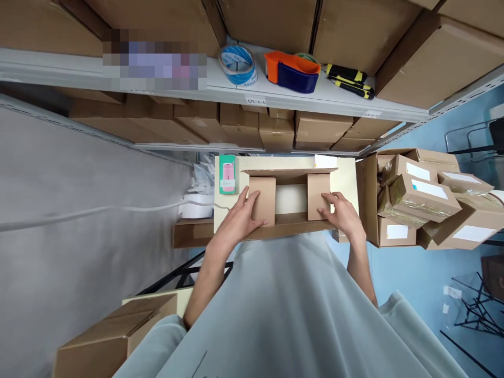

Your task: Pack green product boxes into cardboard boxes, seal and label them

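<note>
A cardboard box (262, 197) stands on the cream tabletop in front of my body. Its two short end flaps are folded inward, and the long flaps stand out at the far and near sides. Through the gap between the end flaps a pale surface shows. My left hand (237, 218) rests against the left end flap, thumb and fingers spread apart. On the opposite side my right hand (342, 214) touches the right end flap (318, 197) with its fingertips, fingers apart. A green package with a pink item pictured on it (227, 175) lies beyond my left hand.
A shelf (263, 97) ahead holds a blue-white tape roll (238, 65), an orange and navy tape dispenser (293, 72) and black-yellow cutters (348, 80). At right, a large carton (366, 202) contains several taped boxes. A white cable (118, 209) crosses from the left.
</note>
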A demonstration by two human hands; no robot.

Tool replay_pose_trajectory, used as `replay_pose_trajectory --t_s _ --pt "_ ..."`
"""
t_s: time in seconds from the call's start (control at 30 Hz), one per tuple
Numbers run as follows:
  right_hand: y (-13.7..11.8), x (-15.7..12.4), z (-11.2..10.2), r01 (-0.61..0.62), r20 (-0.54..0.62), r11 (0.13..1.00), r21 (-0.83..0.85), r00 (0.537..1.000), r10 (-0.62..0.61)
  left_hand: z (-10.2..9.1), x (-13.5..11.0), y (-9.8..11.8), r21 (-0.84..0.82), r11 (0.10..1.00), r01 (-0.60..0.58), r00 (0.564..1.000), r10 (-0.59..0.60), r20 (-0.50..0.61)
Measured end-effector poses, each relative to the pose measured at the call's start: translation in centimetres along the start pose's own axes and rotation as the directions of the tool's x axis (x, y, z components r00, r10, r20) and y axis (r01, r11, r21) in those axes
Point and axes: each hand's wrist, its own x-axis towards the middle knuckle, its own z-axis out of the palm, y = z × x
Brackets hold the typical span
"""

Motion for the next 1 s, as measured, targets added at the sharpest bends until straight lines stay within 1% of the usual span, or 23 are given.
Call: replay_pose_trajectory --t_s 0.1,0.17,0.23,0.3,0.33,0.37,0.43,0.5,0.53,0.57,0.6,0.67,0.73,0.8,0.83,0.9,0.93,1.0 --pt "-0.6 0.4 0.2 -0.016 0.006 0.999 -0.039 1.000 0.016 0.6 0.4 0.0 0.023 0.999 -0.027 0.998 0.028 -0.050" --pt "-0.8 0.6 0.3 -0.025 0.019 0.998 -0.061 0.999 0.026 0.7 0.6 0.2 0.028 1.000 -0.014 0.999 0.015 -0.038" --pt "-0.4 0.6 0.1 -0.030 0.045 0.999 -0.033 0.999 0.031 0.3 0.4 0.4 0.017 0.999 0.030 1.000 -0.030 0.007" --pt "0.8 0.1 -0.3 -0.017 0.100 0.997 0.080 0.995 0.009 -0.4 -0.2 0.5 -0.029 0.997 0.068 0.996 -0.066 0.067" --pt "1.8 -0.2 -0.5 0.003 0.144 0.986 0.165 0.989 -0.027 -0.9 -0.6 0.4 -0.065 0.995 0.069 0.993 -0.063 0.099" --pt "2.8 -0.5 -0.7 0.027 0.193 0.965 0.259 0.978 -0.079 -1.4 -1.2 0.3 -0.107 0.993 0.059 0.990 -0.045 0.131" --pt "5.0 -1.2 -0.9 0.075 0.293 0.903 0.424 0.932 -0.215 -2.3 -2.4 -0.2 -0.178 0.984 0.022 0.981 0.013 0.195" --pt "6.6 -1.6 -0.8 0.082 0.359 0.861 0.502 0.886 -0.294 -2.8 -3.3 -0.6 -0.204 0.979 0.005 0.967 0.047 0.250" --pt "7.0 -1.7 -0.8 0.071 0.377 0.855 0.513 0.877 -0.299 -2.9 -3.6 -0.8 -0.204 0.979 0.008 0.963 0.047 0.264" --pt "7.2 -1.8 -0.8 0.058 0.382 0.855 0.516 0.877 -0.290 -2.8 -3.7 -0.9 -0.203 0.979 0.013 0.963 0.042 0.265" --pt "7.2 -1.7 -0.9 0.050 0.375 0.853 0.520 0.883 -0.280 -2.7 -3.8 -0.9 -0.205 0.979 0.017 0.967 0.036 0.252" --pt "6.6 -1.2 -1.0 0.065 0.324 0.842 0.536 0.905 -0.276 -2.3 -3.5 -0.9 -0.213 0.977 0.013 0.981 0.029 0.192" --pt "5.7 -0.3 -1.1 0.110 0.237 0.834 0.541 0.931 -0.277 -1.8 -3.0 -1.0 -0.218 0.976 -0.005 0.994 0.027 0.102" --pt "4.7 1.0 -0.8 0.143 0.141 0.852 0.504 0.959 -0.244 -1.2 -2.2 -1.4 -0.211 0.977 -0.015 1.000 0.010 -0.024" --pt "4.3 1.8 -0.4 0.144 0.093 0.874 0.465 0.973 -0.209 -0.9 -1.8 -1.6 -0.209 0.978 -0.012 0.995 -0.008 -0.095" --pt "3.5 3.3 0.9 0.116 -0.012 0.924 0.364 0.993 -0.120 -0.1 -0.8 -2.2 -0.212 0.977 0.019 0.971 -0.068 -0.227" --pt "3.1 4.0 1.5 0.092 -0.071 0.943 0.319 0.995 -0.074 0.3 -0.3 -2.5 -0.222 0.974 0.039 0.955 -0.102 -0.279" --pt "2.5 4.8 2.6 0.056 -0.196 0.962 0.267 0.981 -0.002 0.9 0.7 -2.9 -0.246 0.968 0.051 0.926 -0.138 -0.351"
